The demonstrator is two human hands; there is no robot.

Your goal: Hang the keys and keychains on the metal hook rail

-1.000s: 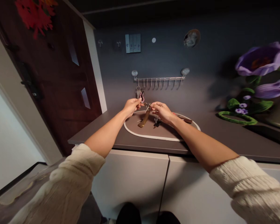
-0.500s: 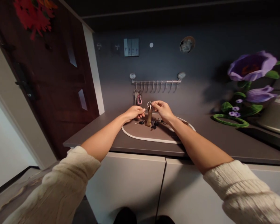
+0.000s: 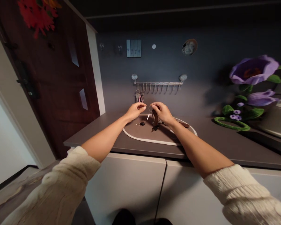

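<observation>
My right hand (image 3: 162, 112) pinches a metal key ring (image 3: 150, 108) above the mat. A silver key (image 3: 148, 117) and a brown strap-like fob (image 3: 155, 119) dangle beneath it. Just left of the ring, my left hand (image 3: 135, 112) is closed in a pinch, thumb against fingers; whatever lies between them is too small to make out. Below, a loose black-headed key (image 3: 142, 123) lies on the brown oval mat (image 3: 140, 132) with a white rim. More dark keys (image 3: 155, 128) rest under the fob, partly hidden by it and my right hand.
On the wall behind hangs a clear hook rail (image 3: 158, 83) with keys (image 3: 138, 96) on its left hooks. Purple artificial flowers (image 3: 254, 72) and a pale rounded object (image 3: 277, 117) stand at right on the dark counter (image 3: 220, 143). A dark red door (image 3: 67, 93) is at left.
The fob has turned and shifted right with the ring, and a silver key now shows hanging apart from it. My left hand has risen slightly. The view has shifted a little.
</observation>
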